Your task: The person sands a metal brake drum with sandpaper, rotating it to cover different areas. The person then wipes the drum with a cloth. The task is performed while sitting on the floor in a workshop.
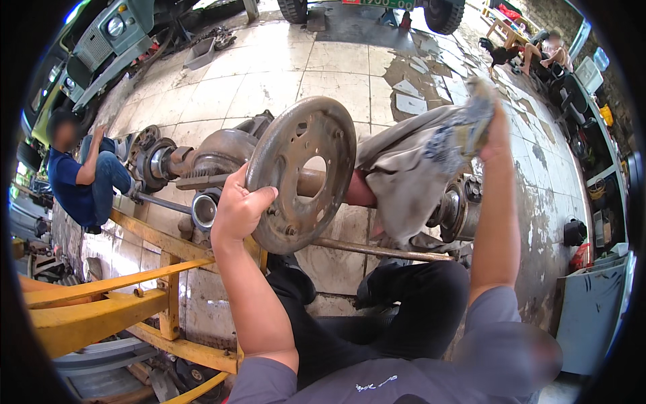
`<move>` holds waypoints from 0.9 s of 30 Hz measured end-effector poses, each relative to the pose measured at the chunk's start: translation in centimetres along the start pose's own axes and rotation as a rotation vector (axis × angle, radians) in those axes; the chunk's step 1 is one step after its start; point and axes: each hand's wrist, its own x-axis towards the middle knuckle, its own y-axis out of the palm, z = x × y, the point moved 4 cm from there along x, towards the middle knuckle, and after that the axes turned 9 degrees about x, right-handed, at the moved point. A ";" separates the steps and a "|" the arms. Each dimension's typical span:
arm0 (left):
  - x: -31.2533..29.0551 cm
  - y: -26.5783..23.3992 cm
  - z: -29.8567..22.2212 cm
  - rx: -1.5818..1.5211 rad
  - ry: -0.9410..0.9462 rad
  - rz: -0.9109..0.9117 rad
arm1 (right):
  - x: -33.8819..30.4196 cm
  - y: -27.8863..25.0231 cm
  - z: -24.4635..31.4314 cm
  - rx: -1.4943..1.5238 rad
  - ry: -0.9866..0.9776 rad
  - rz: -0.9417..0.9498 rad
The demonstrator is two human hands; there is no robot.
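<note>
My left hand (239, 209) grips the left rim of a brake backing plate (286, 161), thumb on the near face. The plate is a round, worn brown metal disc, held upright and tilted, with a large centre hole and smaller holes. My right hand (496, 135), raised to the right and smeared by motion, is closed on a grey rag (410, 161) with a blue patterned part. The rag hangs down beside the plate, over part of a vehicle axle. Behind the plate is the axle's bulbous housing (225, 149), with a hub (151, 161) at its left end.
A long metal rod (377, 248) lies before my knees. Close on my left is a yellow metal frame (101, 320). Beyond it squats a person in a navy shirt (70, 178). At the right stand shelves and a grey-blue cabinet (592, 316). Vehicles stand at the back.
</note>
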 end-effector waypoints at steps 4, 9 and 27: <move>-0.1 0.1 0.0 0.004 0.010 -0.023 | 0.5 -4.7 6.9 -0.027 -0.383 -0.280; -0.1 0.0 0.2 -0.005 0.021 -0.035 | 1.6 -12.2 5.7 -1.195 -0.697 -0.335; -0.2 0.0 -0.1 0.059 -0.003 -0.073 | -4.8 1.3 -21.4 -1.518 0.073 0.871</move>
